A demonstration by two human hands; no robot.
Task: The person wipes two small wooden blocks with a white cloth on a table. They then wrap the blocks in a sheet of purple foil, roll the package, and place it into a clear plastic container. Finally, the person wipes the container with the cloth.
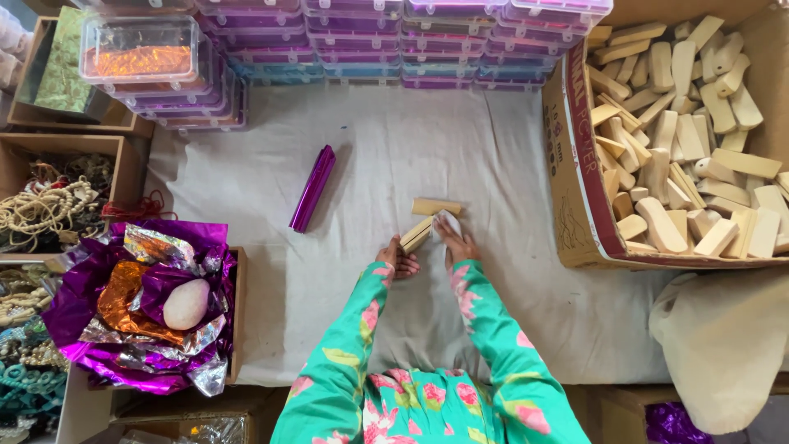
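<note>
Head view: person in a green floral top seated at a white cloth, both hands near the middle.
Left hand: fingers curled around the near end of a pale wooden block, which lies tilted on the cloth.
Right hand: fingers extended flat, tips just beside the same block; grasps nothing.
Second wooden block: flat on the cloth, just beyond the hands.
Purple foil roll: far left of the hands, well apart.
Cardboard box: right, filled with similar wooden pieces.
Foil sheets: near left, bearing a pale egg-shaped object.
Plastic containers: stacked along the far edge.
</note>
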